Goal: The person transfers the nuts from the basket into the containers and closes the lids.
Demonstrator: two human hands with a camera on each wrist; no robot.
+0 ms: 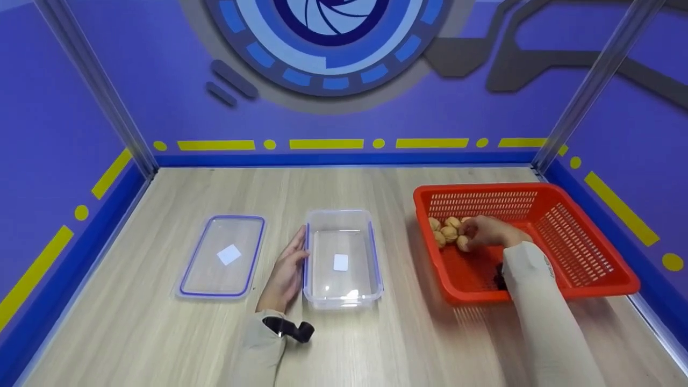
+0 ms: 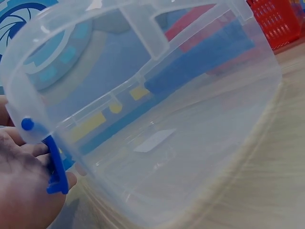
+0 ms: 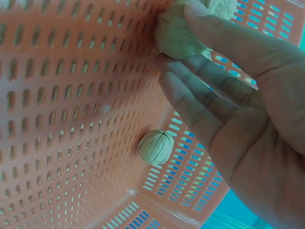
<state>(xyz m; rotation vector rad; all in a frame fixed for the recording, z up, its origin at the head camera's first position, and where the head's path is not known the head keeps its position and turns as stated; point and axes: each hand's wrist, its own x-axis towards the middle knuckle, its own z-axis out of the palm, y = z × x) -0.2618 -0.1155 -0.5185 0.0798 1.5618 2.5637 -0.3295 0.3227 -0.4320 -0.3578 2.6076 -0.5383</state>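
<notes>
My left hand (image 1: 282, 274) rests against the left side of a clear plastic food container (image 1: 328, 285), its fingers extended along the wall. The left wrist view shows that hand by a blue latch (image 2: 58, 167) on the container. Inside the red plastic basket (image 1: 451, 293), my right hand (image 1: 492, 232) reaches in at several walnuts (image 1: 448, 233) gathered by the left wall. In the right wrist view its thumb and fingertips pinch a walnut (image 3: 176, 33). A separate walnut (image 3: 156, 148) lies apart from the fingers there.
Left of the container, a clear lid (image 1: 209, 274) with a blue seal and a white sticker lies flat on the wooden table (image 1: 408, 344). Blue-purple panels (image 1: 344, 121) enclose the table at the back and both sides. Each wrist carries a black strap (image 1: 290, 329).
</notes>
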